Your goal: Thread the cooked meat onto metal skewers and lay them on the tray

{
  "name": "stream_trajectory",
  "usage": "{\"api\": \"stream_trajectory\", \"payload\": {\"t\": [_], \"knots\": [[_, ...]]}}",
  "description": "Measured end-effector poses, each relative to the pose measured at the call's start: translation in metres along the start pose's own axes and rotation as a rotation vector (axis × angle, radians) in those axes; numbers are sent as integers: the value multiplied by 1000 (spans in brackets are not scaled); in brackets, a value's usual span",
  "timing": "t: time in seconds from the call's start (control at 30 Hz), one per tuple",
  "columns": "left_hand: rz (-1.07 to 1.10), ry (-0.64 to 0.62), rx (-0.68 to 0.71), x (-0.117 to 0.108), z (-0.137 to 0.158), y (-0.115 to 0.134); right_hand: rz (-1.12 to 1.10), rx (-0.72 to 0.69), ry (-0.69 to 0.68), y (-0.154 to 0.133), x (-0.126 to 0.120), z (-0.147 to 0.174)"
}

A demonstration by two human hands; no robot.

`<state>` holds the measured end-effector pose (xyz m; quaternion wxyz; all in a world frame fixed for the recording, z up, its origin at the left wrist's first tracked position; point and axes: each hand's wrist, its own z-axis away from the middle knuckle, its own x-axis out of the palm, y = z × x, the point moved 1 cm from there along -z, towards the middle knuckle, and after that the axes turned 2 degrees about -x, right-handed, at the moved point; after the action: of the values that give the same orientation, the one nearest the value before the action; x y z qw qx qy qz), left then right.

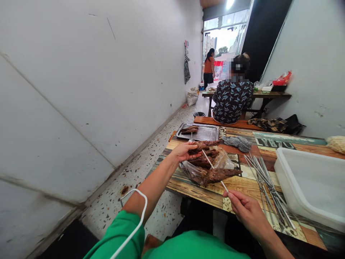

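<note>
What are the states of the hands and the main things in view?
Left hand: closed on upper meat piece
Right hand: closed on held skewer
Held skewer: slanted, partly hidden by near meat piece
Plastic bag: open
Metal tray: lying flat
Loose skewers: spread in a bunch
White tub: upright, uncovered
Grey cloth: bunched up
Checked cloth: hanging
</note>
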<state>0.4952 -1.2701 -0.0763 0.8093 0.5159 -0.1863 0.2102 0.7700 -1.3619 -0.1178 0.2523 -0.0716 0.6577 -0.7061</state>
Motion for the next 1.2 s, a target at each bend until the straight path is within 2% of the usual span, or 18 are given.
{"api": "stream_trajectory", "payload": {"t": [0.5,0.83,1.2], "knots": [[-5,39,-22,16,5,-2,32,-69,37,-4,3,-3],[119,156,-9,17,-2,-3,61,-126,72,-7,4,1],[99,120,-3,17,2,3,87,-110,47,-3,-6,3]]}}
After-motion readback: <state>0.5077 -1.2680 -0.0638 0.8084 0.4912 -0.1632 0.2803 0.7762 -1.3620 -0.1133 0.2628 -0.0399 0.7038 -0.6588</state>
